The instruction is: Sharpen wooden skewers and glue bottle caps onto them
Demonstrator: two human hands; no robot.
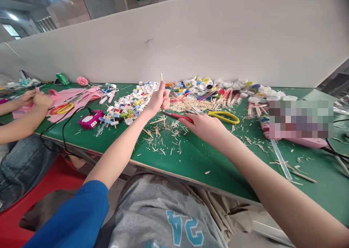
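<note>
Upright in my left hand is a thin wooden stick. My fingers wrap around it, and its lower end shows beneath the fist, just above the table. My right hand grips a knife by its red handle. The dark blade points left and lies close to the stick below my left fist; whether they touch I cannot tell. Pale wood shavings are scattered on the green table beneath my hands. Yellow-handled scissors lie just beyond my right hand.
Bottle caps and a heap of thin sticks spread along the white partition. A magenta power adapter with a black cable sits left. At right lies a pink glue gun. Another person's hands handle pink material.
</note>
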